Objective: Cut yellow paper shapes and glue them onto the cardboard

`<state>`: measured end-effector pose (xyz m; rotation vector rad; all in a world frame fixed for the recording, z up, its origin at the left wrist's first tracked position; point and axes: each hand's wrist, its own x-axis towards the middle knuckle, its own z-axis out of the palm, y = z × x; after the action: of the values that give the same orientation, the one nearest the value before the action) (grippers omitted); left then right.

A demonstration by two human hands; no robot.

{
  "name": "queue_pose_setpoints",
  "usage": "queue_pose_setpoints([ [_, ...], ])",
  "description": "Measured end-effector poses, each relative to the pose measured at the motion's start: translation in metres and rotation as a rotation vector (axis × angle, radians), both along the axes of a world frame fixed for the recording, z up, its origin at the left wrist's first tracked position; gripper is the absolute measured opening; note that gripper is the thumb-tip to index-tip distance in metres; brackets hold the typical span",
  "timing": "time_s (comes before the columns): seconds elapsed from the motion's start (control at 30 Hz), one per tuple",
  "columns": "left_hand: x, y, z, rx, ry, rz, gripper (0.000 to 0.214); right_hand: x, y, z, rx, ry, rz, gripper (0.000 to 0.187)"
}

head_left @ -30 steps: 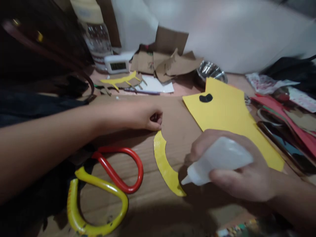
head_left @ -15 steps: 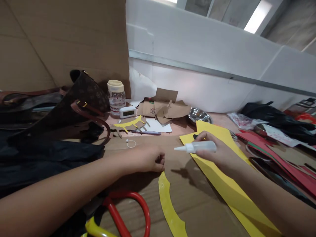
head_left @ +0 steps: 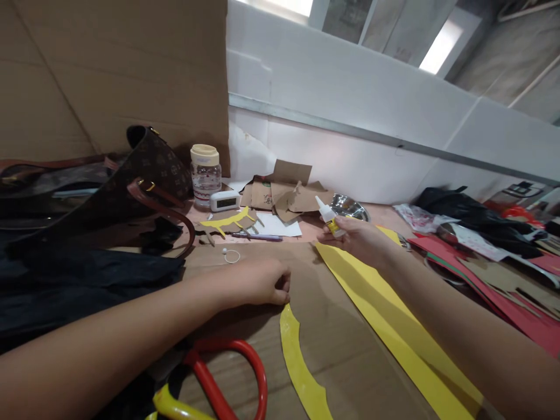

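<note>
My left hand (head_left: 266,282) is closed, its thumb and fingers pinching the upper tip of a curved yellow strip (head_left: 296,356) with a notched edge. The strip lies on the brown cardboard (head_left: 345,361), and wet-looking shiny patches show on it. Higher and to the right, my right hand (head_left: 356,236) grips a small white glue bottle (head_left: 331,220) with a yellow label, its nozzle tilted up and left. Beneath the right forearm lie yellow sheets (head_left: 371,289). Red-handled scissors (head_left: 258,373) rest left of the strip, partly cut off by the frame.
At the back stand a clear jar (head_left: 205,178), a white digital timer (head_left: 224,201), brown cardboard scraps (head_left: 295,198) and a metal bowl (head_left: 347,207). A brown handbag (head_left: 160,166) is at left. Red sheets (head_left: 459,280) lie at right.
My right hand has moved up and left with the glue bottle, and the nozzle has turned from pointing left to pointing upward. My left hand stays on the strip.
</note>
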<state>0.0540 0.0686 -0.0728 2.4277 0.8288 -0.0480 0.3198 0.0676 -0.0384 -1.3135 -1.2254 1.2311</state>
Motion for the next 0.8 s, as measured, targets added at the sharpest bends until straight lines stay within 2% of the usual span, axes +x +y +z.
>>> queue_pose_setpoints([
  [0.1,0.000,0.001,-0.001,0.006,0.005,0.000,0.018,-0.002,0.015,-0.001,0.014,-0.021,-0.021,0.015],
  [0.33,0.000,0.001,-0.002,0.003,0.013,-0.002,0.017,0.000,0.050,-0.012,-0.027,-0.186,-0.065,0.022],
  [0.53,-0.001,-0.001,0.000,-0.004,0.011,-0.004,0.015,-0.005,0.056,-0.032,0.011,-0.483,-0.084,0.030],
  [0.63,-0.001,-0.003,0.005,-0.003,0.009,-0.001,0.011,-0.005,0.060,-0.041,0.018,-0.671,-0.100,0.028],
  [0.8,0.000,-0.006,0.012,-0.004,0.021,-0.002,0.011,-0.004,0.064,-0.046,0.065,-0.858,-0.129,0.025],
])
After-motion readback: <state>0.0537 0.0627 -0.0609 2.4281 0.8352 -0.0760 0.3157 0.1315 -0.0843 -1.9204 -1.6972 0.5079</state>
